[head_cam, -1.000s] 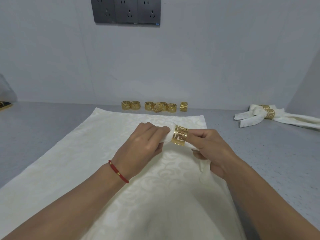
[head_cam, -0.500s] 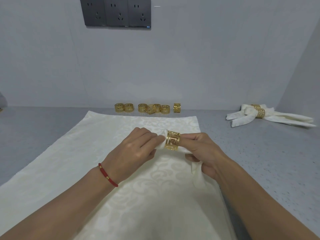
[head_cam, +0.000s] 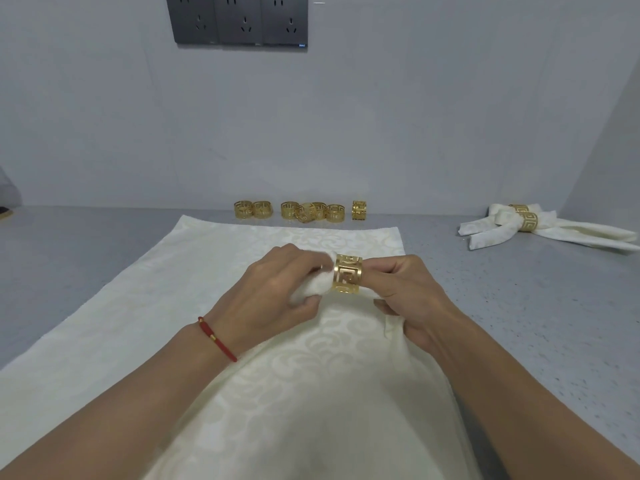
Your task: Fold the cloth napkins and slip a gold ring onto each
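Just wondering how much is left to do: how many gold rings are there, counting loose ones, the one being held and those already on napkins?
Loose rings along the wall: 7
Held ring on the held napkin: 1
Fitted rings on finished napkins: 2
Total: 10 rings

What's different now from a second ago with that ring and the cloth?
More white napkin sticks out on the left side of the gold ring: the left hand has drawn the cloth further through while the right hand holds the ring. Neither hand let go. The spare rings by the wall and the finished napkins stayed as they were.
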A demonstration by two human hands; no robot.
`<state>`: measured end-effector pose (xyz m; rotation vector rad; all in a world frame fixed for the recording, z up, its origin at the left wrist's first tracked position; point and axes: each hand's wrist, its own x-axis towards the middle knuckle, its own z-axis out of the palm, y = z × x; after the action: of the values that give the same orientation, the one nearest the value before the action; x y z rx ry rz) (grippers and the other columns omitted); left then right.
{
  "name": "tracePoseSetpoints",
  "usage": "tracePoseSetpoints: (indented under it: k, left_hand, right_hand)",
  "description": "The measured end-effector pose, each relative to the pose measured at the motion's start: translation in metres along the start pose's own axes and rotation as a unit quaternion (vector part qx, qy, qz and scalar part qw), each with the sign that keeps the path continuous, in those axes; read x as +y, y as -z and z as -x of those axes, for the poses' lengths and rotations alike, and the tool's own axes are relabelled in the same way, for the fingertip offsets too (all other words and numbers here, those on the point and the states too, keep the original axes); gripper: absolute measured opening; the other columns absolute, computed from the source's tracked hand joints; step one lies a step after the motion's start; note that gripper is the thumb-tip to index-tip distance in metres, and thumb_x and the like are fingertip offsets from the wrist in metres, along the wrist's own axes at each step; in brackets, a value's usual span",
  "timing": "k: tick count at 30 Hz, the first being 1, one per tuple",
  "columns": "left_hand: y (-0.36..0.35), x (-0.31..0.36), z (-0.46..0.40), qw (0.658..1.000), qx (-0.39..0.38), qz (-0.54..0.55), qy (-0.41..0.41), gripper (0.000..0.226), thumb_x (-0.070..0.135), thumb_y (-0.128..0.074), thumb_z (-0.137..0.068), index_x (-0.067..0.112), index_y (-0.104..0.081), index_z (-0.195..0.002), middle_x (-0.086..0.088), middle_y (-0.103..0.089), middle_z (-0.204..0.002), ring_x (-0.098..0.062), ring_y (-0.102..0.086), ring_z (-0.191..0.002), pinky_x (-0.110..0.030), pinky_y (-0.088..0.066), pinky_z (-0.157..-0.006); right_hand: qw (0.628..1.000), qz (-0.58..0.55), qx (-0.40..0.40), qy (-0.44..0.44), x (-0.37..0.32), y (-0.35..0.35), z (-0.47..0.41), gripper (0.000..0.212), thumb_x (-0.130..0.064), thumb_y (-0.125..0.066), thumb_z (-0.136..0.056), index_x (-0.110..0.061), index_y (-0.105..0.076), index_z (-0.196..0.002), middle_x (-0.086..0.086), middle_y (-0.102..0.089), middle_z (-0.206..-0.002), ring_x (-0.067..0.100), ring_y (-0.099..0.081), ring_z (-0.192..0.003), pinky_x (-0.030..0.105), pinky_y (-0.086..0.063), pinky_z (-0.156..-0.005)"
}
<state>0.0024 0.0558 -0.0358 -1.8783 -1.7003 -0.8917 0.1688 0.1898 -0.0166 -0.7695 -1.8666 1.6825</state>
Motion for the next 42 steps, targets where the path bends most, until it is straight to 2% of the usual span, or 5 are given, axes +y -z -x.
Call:
tracePoseSetpoints:
  k: [6,19,26,34,42]
  left_hand:
    - [0.001,0.007,-0.014,0.972,-0.103,0.164,0.13,0.046,0.059,-0.056,-0.087,0.034,-0.062,-0.125,0.021,-0.06,-0.12,-0.007,-0.05,-0.115,-0.02,-0.037,-0.09]
    - [0.017,-0.009,-0.01,0.838,-0.073,0.423,0.337,0.027,0.026,-0.065,-0.092,0.011,-0.07,-0.114,-0.006,-0.072,-0.114,-0.021,-0.067,-0.108,-0.029,-0.049,-0.094]
    - [0.019,-0.008,-0.005,0.849,-0.076,0.402,0.333,0.03,0.011,-0.077,-0.084,0.012,-0.069,-0.113,-0.008,-0.068,-0.113,-0.023,-0.071,-0.075,-0.021,-0.053,-0.071]
    - [0.019,0.005,-0.011,0.873,-0.052,0.344,0.342,0.047,0.019,-0.092,-0.067,0.022,-0.073,-0.109,0.005,-0.072,-0.109,-0.009,-0.069,-0.096,-0.017,-0.053,-0.081]
    - [0.058,0.018,-0.026,0.789,-0.105,0.467,0.384,0.027,0.021,-0.061,-0.096,0.002,-0.069,-0.114,-0.011,-0.076,-0.099,-0.02,-0.075,-0.083,-0.016,-0.054,-0.066]
  right_hand:
    - [0.996,0.036,-0.05,0.06,0.002,-0.004,0.002,0.016,-0.005,-0.079,-0.084,0.009,-0.074,-0.078,0.003,-0.041,-0.055,0.004,-0.038,-0.047,0.011,-0.034,-0.052]
    - [0.994,-0.069,0.056,0.069,-0.008,0.005,0.006,0.01,-0.023,-0.083,-0.083,-0.017,-0.083,-0.09,-0.008,-0.08,-0.088,-0.002,-0.069,-0.069,0.011,-0.048,-0.056]
    - [0.856,0.497,0.017,0.144,-0.007,0.022,0.005,0.042,-0.061,-0.038,-0.1,-0.043,-0.064,-0.127,-0.024,-0.067,-0.092,0.005,-0.057,-0.09,0.032,-0.039,-0.085]
    - [0.925,0.311,0.015,0.22,0.004,0.008,-0.001,0.026,-0.039,-0.059,-0.099,-0.017,-0.062,-0.086,0.002,-0.057,-0.064,0.01,-0.044,-0.053,0.026,-0.036,-0.054]
    - [0.925,0.308,-0.017,0.222,-0.017,0.003,0.004,0.027,-0.048,-0.047,-0.103,-0.023,-0.055,-0.097,-0.004,-0.054,-0.072,0.006,-0.044,-0.057,0.02,-0.032,-0.054]
